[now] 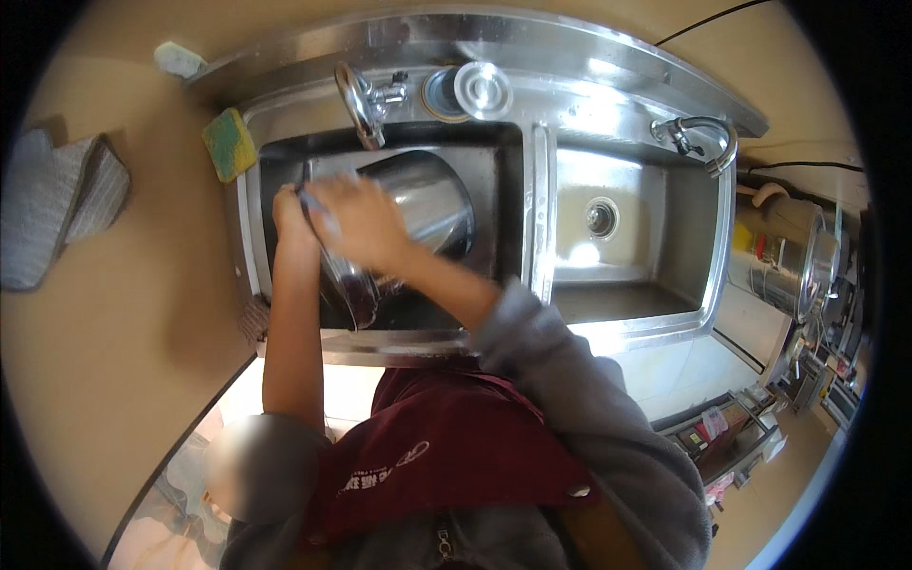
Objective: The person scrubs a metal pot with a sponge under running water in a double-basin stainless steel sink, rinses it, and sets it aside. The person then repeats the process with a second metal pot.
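A shiny metal pot (427,199) lies tilted on its side in the left basin of a steel double sink (538,214). Close beside it, my left hand (286,210) grips the edge of a round item that looks like a lid (349,285), seen nearly edge-on. Across the upper part of this item lies my right hand (356,221), blurred, with its fingers bent; whether it grips anything is unclear. The curved faucet (360,107) reaches over the basin just above both hands.
A green and yellow sponge (229,145) rests at the sink's left corner. Behind the basin sit a round metal lid (483,90) and a blue round dish (445,94). A second faucet (702,139) overhangs the right basin. Grey cloths (57,206) are at far left, a large metal pot (784,256) at right.
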A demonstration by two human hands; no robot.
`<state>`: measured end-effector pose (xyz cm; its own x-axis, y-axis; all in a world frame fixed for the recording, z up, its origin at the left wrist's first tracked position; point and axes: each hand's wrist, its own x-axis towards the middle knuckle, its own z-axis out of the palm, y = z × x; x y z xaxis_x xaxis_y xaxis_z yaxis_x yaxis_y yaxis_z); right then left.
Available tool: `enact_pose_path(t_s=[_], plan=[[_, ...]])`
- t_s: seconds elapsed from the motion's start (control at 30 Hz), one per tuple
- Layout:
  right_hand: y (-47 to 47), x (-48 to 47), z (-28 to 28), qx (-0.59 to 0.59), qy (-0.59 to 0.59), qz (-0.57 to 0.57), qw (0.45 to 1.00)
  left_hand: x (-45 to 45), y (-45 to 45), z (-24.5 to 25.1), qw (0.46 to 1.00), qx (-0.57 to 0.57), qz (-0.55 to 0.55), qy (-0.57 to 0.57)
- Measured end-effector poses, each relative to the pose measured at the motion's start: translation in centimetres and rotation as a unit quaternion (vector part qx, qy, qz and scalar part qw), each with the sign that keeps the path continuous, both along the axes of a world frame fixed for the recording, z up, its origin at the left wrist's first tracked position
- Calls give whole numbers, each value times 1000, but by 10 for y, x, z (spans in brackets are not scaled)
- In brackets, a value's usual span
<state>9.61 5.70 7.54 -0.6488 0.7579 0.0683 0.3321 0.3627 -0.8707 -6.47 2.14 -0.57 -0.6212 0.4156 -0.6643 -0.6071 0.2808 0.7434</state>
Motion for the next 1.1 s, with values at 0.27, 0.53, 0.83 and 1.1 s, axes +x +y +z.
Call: enact_pose_path(t_s=[0.27,0.53,0.83,1.1], plan=[[-73,31,-40,238,76,-50,967,-13,-3,2,993,-112,26,-6],[-27,-6,-31,152,87,-106,979,-25,-10,-17,997,-58,-8,54],[-26,43,-65,122,-38,-99,987,31,-58,60,980,33,-161,-111],[34,29,-68,-96,-115,-215,965,100,-48,102,973,44,-215,-77]])
